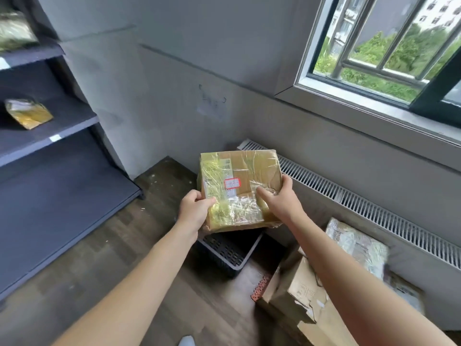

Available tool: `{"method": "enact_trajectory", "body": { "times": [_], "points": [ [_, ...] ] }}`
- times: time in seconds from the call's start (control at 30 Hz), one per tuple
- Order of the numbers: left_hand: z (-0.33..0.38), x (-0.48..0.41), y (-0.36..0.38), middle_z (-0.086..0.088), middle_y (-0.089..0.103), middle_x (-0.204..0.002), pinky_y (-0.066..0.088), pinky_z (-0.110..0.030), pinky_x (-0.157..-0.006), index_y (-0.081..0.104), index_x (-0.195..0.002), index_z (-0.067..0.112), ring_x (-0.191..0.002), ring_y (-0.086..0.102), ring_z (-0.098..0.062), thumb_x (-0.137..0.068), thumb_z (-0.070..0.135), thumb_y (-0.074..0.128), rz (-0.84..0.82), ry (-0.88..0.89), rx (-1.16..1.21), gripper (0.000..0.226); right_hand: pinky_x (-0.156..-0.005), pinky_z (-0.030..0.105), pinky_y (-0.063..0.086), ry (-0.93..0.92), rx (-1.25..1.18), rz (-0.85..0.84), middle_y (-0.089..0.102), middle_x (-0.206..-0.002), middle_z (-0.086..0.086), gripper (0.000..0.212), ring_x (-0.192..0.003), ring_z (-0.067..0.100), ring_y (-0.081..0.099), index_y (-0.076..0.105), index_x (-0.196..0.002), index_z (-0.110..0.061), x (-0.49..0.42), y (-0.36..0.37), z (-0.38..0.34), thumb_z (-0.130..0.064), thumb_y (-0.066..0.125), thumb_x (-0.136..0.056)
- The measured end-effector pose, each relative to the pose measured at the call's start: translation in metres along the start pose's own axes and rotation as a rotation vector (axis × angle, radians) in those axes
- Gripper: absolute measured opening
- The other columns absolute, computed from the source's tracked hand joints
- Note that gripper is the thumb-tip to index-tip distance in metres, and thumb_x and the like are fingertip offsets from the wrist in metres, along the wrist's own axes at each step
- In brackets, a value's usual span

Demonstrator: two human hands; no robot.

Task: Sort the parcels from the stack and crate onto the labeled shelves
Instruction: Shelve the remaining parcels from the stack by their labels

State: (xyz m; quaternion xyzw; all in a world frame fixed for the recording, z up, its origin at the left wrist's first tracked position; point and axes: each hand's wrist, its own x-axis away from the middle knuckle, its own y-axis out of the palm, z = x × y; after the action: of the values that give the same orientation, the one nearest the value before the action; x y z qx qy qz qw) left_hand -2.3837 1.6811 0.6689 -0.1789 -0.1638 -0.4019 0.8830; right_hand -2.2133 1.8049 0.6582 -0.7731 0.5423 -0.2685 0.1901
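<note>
- Boxes (pixel 303 293) of cardboard are left stacked nearest, at the right, so the sorting is judged well short of finished.
- Beyond them, a dark perforated crate (pixel 224 250) is set on the floor; its contents are hidden.
- Above the crate a taped parcel (pixel 239 171) with a red-bordered sticker (pixel 232 183) is held up: the left hand (pixel 194 208) has its grip closed on the near-left corner, the right hand (pixel 279 201) on the right edge.
- Farthest left, one shelved parcel (pixel 28 113) and a blurred upper parcel (pixel 15 28) are already placed on the shelves (pixel 62 186).
</note>
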Motion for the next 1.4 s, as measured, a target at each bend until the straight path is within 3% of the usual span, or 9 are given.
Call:
{"method": "enact_trajectory", "body": {
  "times": [0.1, 0.23, 0.33, 0.43, 0.57, 0.73, 0.93, 1.13, 1.4],
  "points": [
    [0.007, 0.004, -0.033, -0.007, 0.069, -0.097, 0.048, -0.027, -0.061, 0.055, -0.099, -0.002, -0.080, 0.064, -0.016, -0.091, 0.013, 0.063, 0.041, 0.021, 0.034, 0.019, -0.087, 0.036, 0.050, -0.050, 0.066, 0.003, 0.059, -0.125, -0.001, 0.082, -0.108, 0.022, 0.061, 0.034, -0.137, -0.020, -0.004, 0.021, -0.032, -0.060, 0.071, -0.075],
    [0.018, 0.014, -0.073, -0.006, 0.069, -0.097, 0.045, -0.024, -0.060, 0.061, -0.098, 0.002, -0.082, 0.064, -0.015, -0.091, 0.014, 0.064, 0.142, 0.077, 0.067, 0.015, -0.091, 0.046, 0.051, -0.124, 0.110, -0.023, 0.057, -0.124, 0.002, 0.086, -0.110, 0.024, 0.060, 0.039, -0.126, -0.017, -0.004, 0.048, -0.079, -0.069, 0.068, -0.065],
    [0.020, 0.025, -0.097, -0.011, 0.069, -0.099, 0.049, -0.033, -0.071, 0.063, -0.094, 0.005, -0.091, 0.066, -0.025, -0.091, 0.017, 0.065, 0.271, 0.112, 0.093, 0.013, -0.094, 0.047, 0.049, -0.182, 0.121, -0.064, 0.053, -0.126, 0.007, 0.087, -0.113, 0.028, 0.057, 0.038, -0.126, -0.012, 0.000, 0.070, -0.112, -0.068, 0.070, -0.068],
    [0.018, 0.042, -0.122, -0.012, 0.067, -0.092, 0.047, -0.035, -0.070, 0.062, -0.096, -0.003, -0.085, 0.064, -0.025, -0.091, 0.016, 0.062, 0.416, 0.112, 0.124, 0.020, -0.095, 0.045, 0.048, -0.254, 0.126, -0.139, 0.051, -0.127, 0.009, 0.084, -0.114, 0.031, 0.056, 0.038, -0.124, -0.009, 0.011, 0.091, -0.142, -0.064, 0.072, -0.070],
    [0.015, 0.068, -0.150, -0.006, 0.064, -0.081, 0.043, -0.032, -0.058, 0.061, -0.090, 0.003, -0.069, 0.059, -0.021, -0.093, 0.019, 0.060, 0.603, 0.104, 0.091, 0.016, -0.091, 0.043, 0.050, -0.386, 0.100, -0.214, 0.053, -0.121, 0.009, 0.074, -0.109, 0.030, 0.058, 0.039, -0.111, -0.010, 0.033, 0.116, -0.171, -0.058, 0.076, -0.069],
    [0.005, 0.105, -0.175, -0.005, 0.048, -0.069, 0.031, -0.027, -0.054, 0.058, -0.087, 0.003, -0.058, 0.043, -0.017, -0.093, 0.021, 0.059, 0.769, 0.081, 0.086, 0.019, -0.080, 0.037, 0.049, -0.512, 0.096, -0.315, 0.054, -0.121, 0.008, 0.078, -0.105, 0.028, 0.059, 0.039, -0.117, -0.008, 0.067, 0.138, -0.198, -0.060, 0.076, -0.071],
    [-0.009, 0.144, -0.211, -0.001, 0.034, -0.062, 0.023, -0.028, -0.054, 0.041, -0.071, 0.012, -0.056, 0.033, -0.017, -0.089, 0.014, 0.057, 0.877, 0.046, 0.107, 0.025, -0.076, 0.036, 0.047, -0.596, 0.106, -0.398, 0.054, -0.117, 0.006, 0.071, -0.094, 0.025, 0.057, 0.035, -0.107, -0.013, 0.110, 0.170, -0.217, -0.062, 0.074, -0.072],
    [-0.026, 0.171, -0.254, 0.001, 0.031, -0.060, 0.022, -0.028, -0.054, 0.035, -0.068, 0.014, -0.055, 0.031, -0.017, -0.088, 0.011, 0.055, 0.929, 0.050, 0.151, 0.029, -0.074, 0.037, 0.050, -0.642, 0.143, -0.454, 0.055, -0.114, 0.004, 0.077, -0.091, 0.022, 0.057, 0.037, -0.116, -0.012, 0.152, 0.206, -0.239, -0.064, 0.072, -0.072],
    [-0.057, 0.207, -0.341, 0.001, 0.029, -0.060, 0.021, -0.028, -0.052, 0.033, -0.067, 0.014, -0.054, 0.028, -0.016, -0.087, 0.009, 0.056, 0.970, 0.066, 0.214, 0.031, -0.073, 0.036, 0.046, -0.676, 0.189, -0.479, 0.057, -0.114, 0.006, 0.072, -0.089, 0.023, 0.055, 0.033, -0.109, -0.014, 0.227, 0.267, -0.275, -0.065, 0.070, -0.074]
  ]
}}
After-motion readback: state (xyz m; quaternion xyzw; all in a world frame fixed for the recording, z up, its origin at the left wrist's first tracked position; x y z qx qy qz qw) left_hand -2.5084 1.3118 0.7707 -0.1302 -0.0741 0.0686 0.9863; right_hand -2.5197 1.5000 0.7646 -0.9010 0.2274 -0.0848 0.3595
